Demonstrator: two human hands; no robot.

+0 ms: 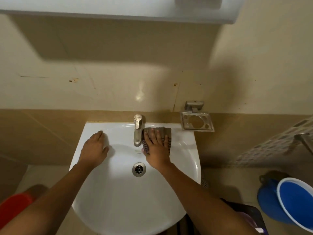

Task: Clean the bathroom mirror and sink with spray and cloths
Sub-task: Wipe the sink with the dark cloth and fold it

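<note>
My right hand (pixel 156 146) lies flat, fingers spread and nearly straight, pressing the grey striped cloth (pixel 165 135) onto the back ledge of the white ceramic pedestal sink (pixel 186 160). Nothing is gripped; the cloth is pinned under the palm, with its far edge showing beyond my fingertips toward the wall and its right edge just past my little finger. The brushed-metal tap (pixel 138 131) stands just left of this hand, almost touching the cloth. My left hand (pixel 95 146) rests open on the ledge on the other side of the tap, holding nothing and steadying me.

I judge the step to be wiping the ledge. To do it well I would keep the palm flat so the pressure spreads, sweep away from the tap toward the outer rim, then come back tight round the tap's base, where grime likely collects. The metal soap holder (pixel 197 122) hangs just beyond the cloth's far right corner, so I would stop short of snagging it. The steel drain (pixel 138 169) sits nearer me than the hand, so the bowl comes last.
</note>
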